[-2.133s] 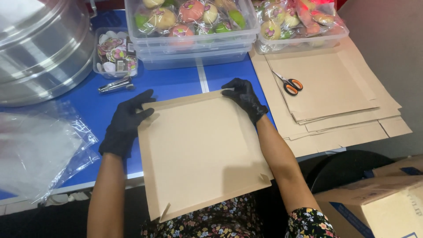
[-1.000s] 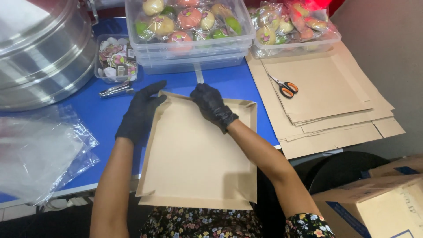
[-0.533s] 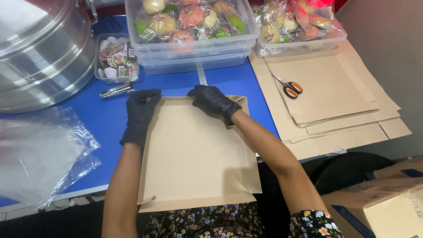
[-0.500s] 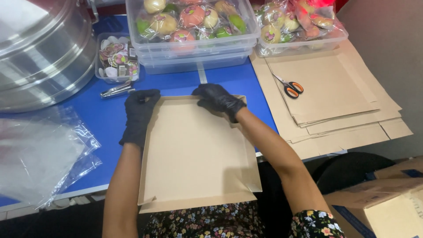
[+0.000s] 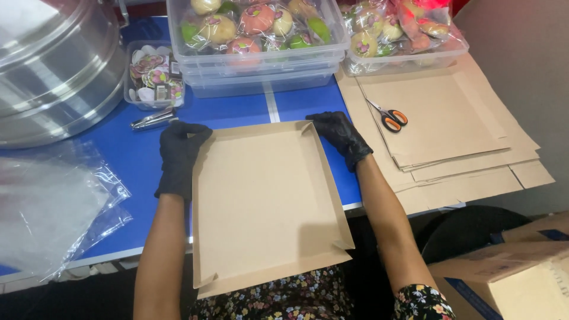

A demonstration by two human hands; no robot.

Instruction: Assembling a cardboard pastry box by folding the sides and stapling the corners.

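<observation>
The left hand [image 5: 178,157] is laid along the tray's [image 5: 261,201] left wall, fingers closed on its far corner. The right hand [image 5: 342,135] is curled around the far right corner, fingers gripping it. Both forearms are extended over the desk [image 5: 136,160].

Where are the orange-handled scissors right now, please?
In the head view, the scissors lie on the stack of flat cardboard sheets, just right of the right hand.

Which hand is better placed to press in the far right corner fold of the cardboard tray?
Right. The right hand already rests at the far right corner of the cardboard tray, while the left hand holds the far left corner.
</observation>
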